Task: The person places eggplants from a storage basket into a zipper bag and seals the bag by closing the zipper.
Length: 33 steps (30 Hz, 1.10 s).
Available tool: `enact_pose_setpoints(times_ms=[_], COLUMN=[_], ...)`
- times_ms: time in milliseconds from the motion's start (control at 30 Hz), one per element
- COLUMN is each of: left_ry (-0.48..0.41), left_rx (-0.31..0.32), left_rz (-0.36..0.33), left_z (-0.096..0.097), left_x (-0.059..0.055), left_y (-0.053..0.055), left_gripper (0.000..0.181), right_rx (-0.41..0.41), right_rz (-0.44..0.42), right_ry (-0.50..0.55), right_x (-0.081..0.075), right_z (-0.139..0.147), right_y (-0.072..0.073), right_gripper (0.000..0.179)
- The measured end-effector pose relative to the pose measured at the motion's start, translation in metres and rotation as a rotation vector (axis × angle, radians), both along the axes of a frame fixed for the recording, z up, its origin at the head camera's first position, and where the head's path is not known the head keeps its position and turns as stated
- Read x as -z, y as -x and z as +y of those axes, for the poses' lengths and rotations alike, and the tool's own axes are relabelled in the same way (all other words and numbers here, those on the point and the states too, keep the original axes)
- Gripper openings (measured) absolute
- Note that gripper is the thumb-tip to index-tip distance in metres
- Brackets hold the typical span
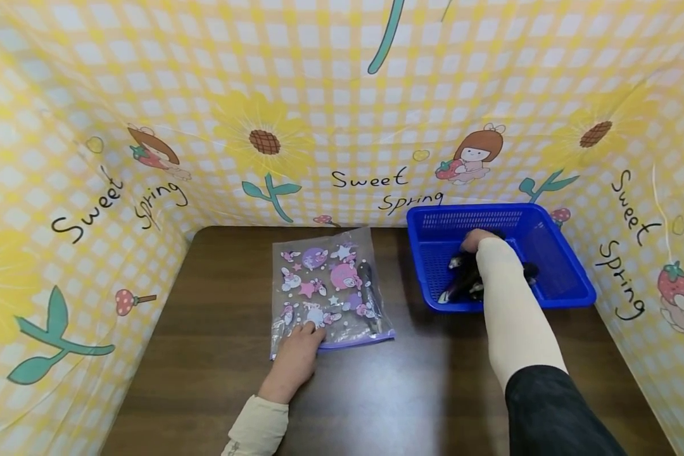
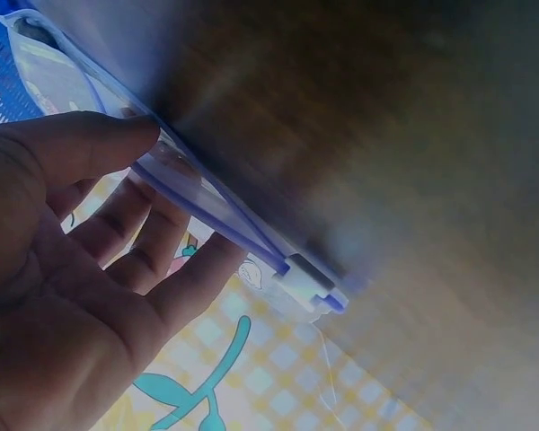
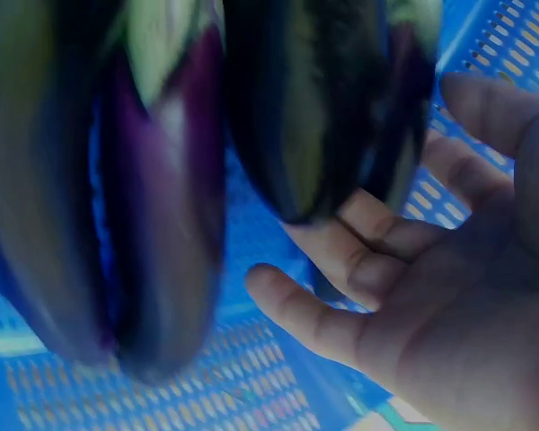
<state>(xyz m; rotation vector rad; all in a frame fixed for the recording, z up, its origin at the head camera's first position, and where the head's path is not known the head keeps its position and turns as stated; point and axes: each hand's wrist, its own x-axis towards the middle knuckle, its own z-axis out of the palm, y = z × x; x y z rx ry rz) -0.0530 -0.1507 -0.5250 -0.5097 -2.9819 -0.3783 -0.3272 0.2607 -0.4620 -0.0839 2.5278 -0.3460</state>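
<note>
A: Why was the left hand (image 1: pixel 296 358) down at the near edge of that clear plastic zip bag with pink and purple cartoon prints (image 1: pixel 313 285)?

B: To keep its mouth parted and stop it sliding, I'd judge. Thumb and fingers pinched the lip, and in the left wrist view the purple zip strips gaped, with the whitish slider (image 2: pixel 307 280) at one end.

A: And where did the bag lie?

B: Flat on the dark brown wooden tabletop (image 1: pixel 205 380), left of the blue plastic perforated basket (image 1: pixel 564 259), mouth towards the person. That probably gave the left hand an easy reach. One long, dark object, an eggplant by its look (image 1: pixel 367 288), lay inside along the right side, perhaps so that room remained beside it.

A: What about the right hand (image 1: pixel 477 238)?

B: It was down in the basket, among glossy dark-purple eggplants with pale green caps (image 3: pixel 166 180). Its fingers were spread and lightly bent, some tips hidden behind one eggplant, the thumb well apart from them. I'd say that shape suited such thick, rounded bodies.

A: Had it a firm hold?

B: None showed; whether the hidden tips pressed, I couldn't tell.
</note>
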Motion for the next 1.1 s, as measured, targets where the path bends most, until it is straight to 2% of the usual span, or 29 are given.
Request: enact_pose_setpoints(times_ms=[100,233,433,567,700,767,967,1100], left_ry=[-0.013,-0.022,-0.016,-0.018,-0.02,-0.025,-0.04,-0.038], left_rx=[-0.002,-0.014,-0.004,0.016,0.033,0.036,0.042,0.031], left_rz=[-0.016,-0.053,-0.032,-0.025,-0.034,-0.038,-0.025,-0.035], left_z=[0.002,0.003,0.001,-0.001,-0.004,-0.006,-0.008,-0.008], left_x=[0.001,0.001,0.001,0.001,0.0,0.001,0.003,0.004], left_y=[0.002,0.005,0.006,0.006,0.006,0.007,0.008,0.009], left_gripper=[0.025,0.026,0.026,0.027,0.033,0.038,0.043,0.041], right_rx=[0.003,0.045,0.176,0.26,0.303,0.32,0.399,0.421], right_rz=[-0.022,0.028,0.064,0.073,0.089,0.088,0.044,0.06], right_ry=[0.018,0.057,0.208,0.297,0.353,0.379,0.481,0.507], right_x=[0.0,-0.003,-0.008,-0.009,-0.015,-0.02,-0.033,-0.041], right_z=[0.002,0.005,0.013,0.018,0.018,0.017,0.023,0.028], right_y=[0.001,0.001,-0.003,-0.011,-0.021,-0.025,-0.033,-0.041], right_gripper=[0.057,0.058,0.061,0.05,0.034,0.033,0.07,0.077])
